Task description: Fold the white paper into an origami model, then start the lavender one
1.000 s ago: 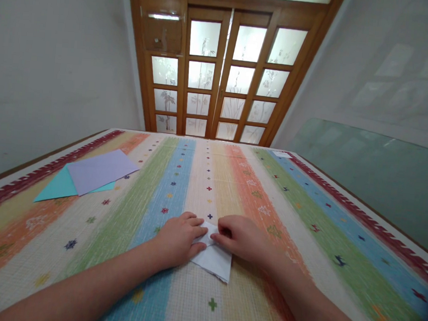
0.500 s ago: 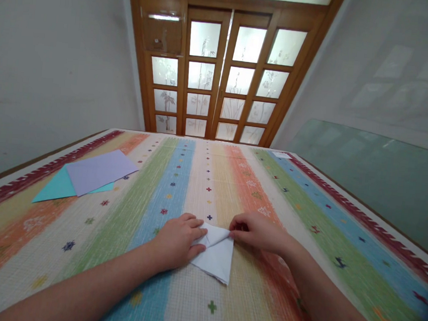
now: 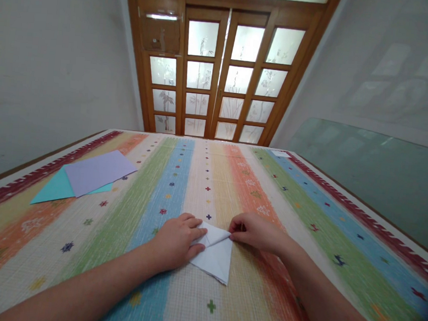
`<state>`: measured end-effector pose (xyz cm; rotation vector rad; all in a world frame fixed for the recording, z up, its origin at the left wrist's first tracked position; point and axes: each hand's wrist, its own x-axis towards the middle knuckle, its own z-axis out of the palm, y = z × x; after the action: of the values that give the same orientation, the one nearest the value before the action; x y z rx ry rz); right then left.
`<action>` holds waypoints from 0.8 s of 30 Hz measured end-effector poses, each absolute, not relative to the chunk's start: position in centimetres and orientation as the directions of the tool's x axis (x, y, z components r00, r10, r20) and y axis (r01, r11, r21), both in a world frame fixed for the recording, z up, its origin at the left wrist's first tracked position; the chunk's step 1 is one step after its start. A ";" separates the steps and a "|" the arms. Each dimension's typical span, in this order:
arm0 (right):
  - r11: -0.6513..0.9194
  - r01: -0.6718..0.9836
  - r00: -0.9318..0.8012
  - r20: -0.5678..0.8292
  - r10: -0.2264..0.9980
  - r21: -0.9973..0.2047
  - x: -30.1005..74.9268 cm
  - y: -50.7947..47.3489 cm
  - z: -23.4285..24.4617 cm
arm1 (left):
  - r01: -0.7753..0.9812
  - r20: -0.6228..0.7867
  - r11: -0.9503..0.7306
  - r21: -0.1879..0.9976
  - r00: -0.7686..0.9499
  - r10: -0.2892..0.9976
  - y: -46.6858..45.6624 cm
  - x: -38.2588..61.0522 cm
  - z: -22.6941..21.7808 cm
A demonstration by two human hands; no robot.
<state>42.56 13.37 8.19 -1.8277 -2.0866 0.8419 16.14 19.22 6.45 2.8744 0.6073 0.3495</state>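
A small folded white paper (image 3: 215, 260) lies on the striped tablecloth in front of me, with a flap folded across its upper part. My left hand (image 3: 179, 238) rests on the paper's left side, fingers stretched out and thumb apart, pressing it down. At the right corner of the flap, my right hand (image 3: 255, 230) pinches the paper between thumb and forefinger. The left edge of the paper is hidden under my left hand.
A lilac sheet (image 3: 100, 171) overlaps a turquoise sheet (image 3: 52, 187) at the left of the table. The striped tablecloth (image 3: 116, 244) covers the table. Wooden doors (image 3: 221, 76) with glass panes stand beyond, and a greenish glass panel (image 3: 366, 169) leans at the right wall.
The view has shifted very slightly. Both hands stay in the same places on the white paper.
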 end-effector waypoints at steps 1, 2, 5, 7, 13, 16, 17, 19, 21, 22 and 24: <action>0.046 0.827 -0.184 -0.192 0.964 -0.561 42.6 13.4 8.2 | 0.376 0.190 -0.899 0.224 0.888 0.418 19.2 16.1 6.5; 0.043 0.828 -0.182 -0.196 0.964 -0.559 42.6 13.3 8.2 | 0.377 0.188 -0.899 0.222 0.888 0.419 19.2 16.1 6.5; 0.041 0.829 -0.187 -0.208 0.960 -0.558 42.6 13.3 8.3 | 0.380 0.187 -0.900 0.215 0.888 0.420 19.1 16.2 6.4; 0.039 0.835 -0.182 -0.207 0.961 -0.549 42.6 13.4 8.3 | 0.382 0.190 -0.900 0.211 0.887 0.421 19.1 16.2 6.4; -0.002 0.851 -0.136 -0.224 0.965 -0.525 42.3 13.7 8.2 | 0.401 0.193 -0.893 0.205 0.878 0.439 19.2 16.5 6.3; -0.023 0.857 -0.112 -0.231 0.966 -0.514 42.1 13.7 8.1 | 0.411 0.195 -0.889 0.203 0.873 0.448 19.1 16.6 6.4; -0.028 0.860 -0.104 -0.230 0.968 -0.509 42.1 13.7 8.1 | 0.411 0.196 -0.889 0.203 0.872 0.448 19.0 16.6 6.4; -0.034 0.865 -0.092 -0.226 0.970 -0.500 42.0 13.7 8.1 | 0.411 0.199 -0.889 0.202 0.871 0.449 18.9 16.6 6.4; -0.037 0.870 -0.084 -0.222 0.972 -0.491 41.8 13.6 8.1 | 0.414 0.203 -0.888 0.200 0.869 0.451 18.9 16.6 6.5; -0.036 0.873 -0.082 -0.220 0.972 -0.486 41.8 13.5 8.1 | 0.415 0.205 -0.888 0.198 0.868 0.452 18.9 16.6 6.5; -0.033 0.881 -0.077 -0.212 0.974 -0.471 41.6 13.4 8.3 | 0.414 0.206 -0.889 0.196 0.869 0.450 18.9 16.6 6.5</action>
<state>41.60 13.42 8.26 -1.9983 -2.0470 0.7478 16.60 18.86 6.47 2.8951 0.6737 0.3723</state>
